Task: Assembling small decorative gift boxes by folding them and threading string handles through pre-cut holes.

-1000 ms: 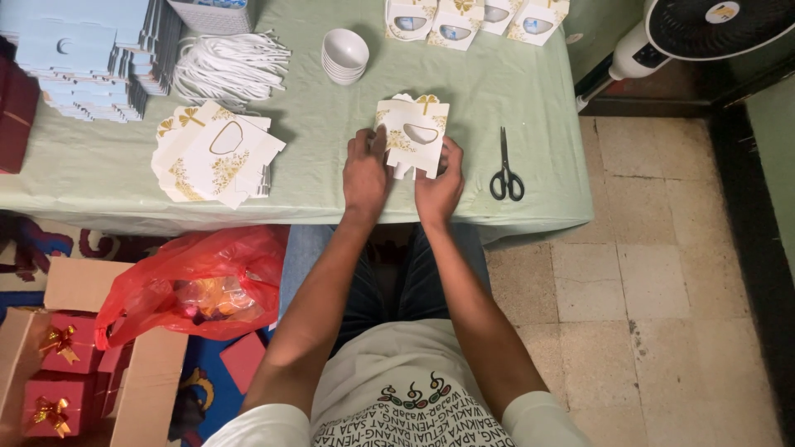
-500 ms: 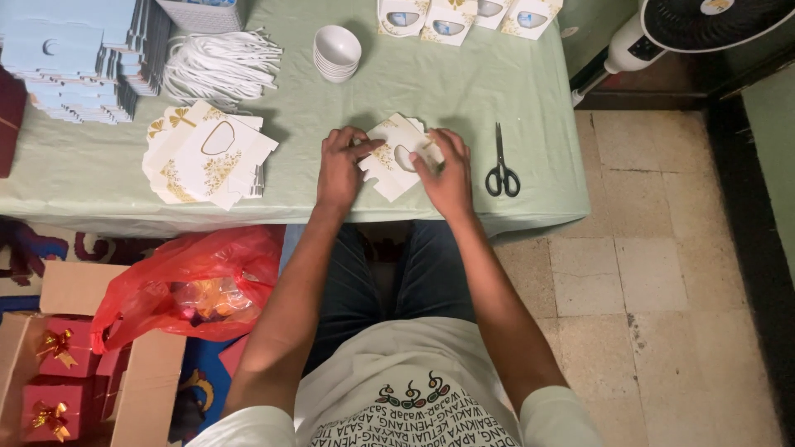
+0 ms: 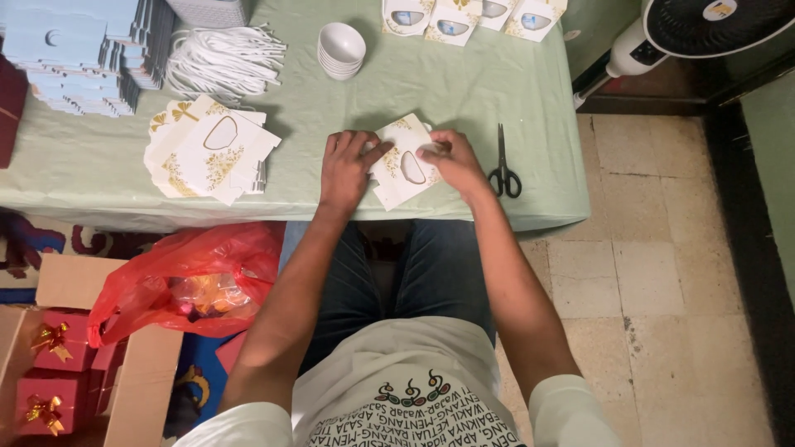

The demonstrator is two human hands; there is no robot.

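Spanning most of the view, a table (image 3: 99,186) in pale green cloth carries the work. At its far left, blue stacks (image 3: 79,50) of flat card; beside them a bundle of white cords (image 3: 224,62). Near the left front, a pile of white blanks (image 3: 207,149) with gold print and oval windows. Further back, nested white bowls (image 3: 341,48) and a row of finished boxes (image 3: 464,16). Scissors (image 3: 503,165) lie closed, just right of the hands. Off the table: a fan (image 3: 712,29) on the tiled floor at right, a red bag (image 3: 178,277) and red gift boxes (image 3: 41,372) at lower left.

Held between both hands at the table's front edge is one blank (image 3: 402,170), tilted, window up.
- Left hand (image 3: 346,170): palm down, fingers flat on the blank's left side, pinning it; nothing gripped.
- Right hand (image 3: 451,161): fingers curled, pinching the blank's upper right flap.

Risks, as judged:
- The blank's lower corner overhangs the front edge; if the left hand lifts, it could slide into the lap.
- A hard pinch off the score line could crease or tear the thin card near the window.
- The right wrist sits near the scissors; a sideways sweep could knock them off the table's edge.
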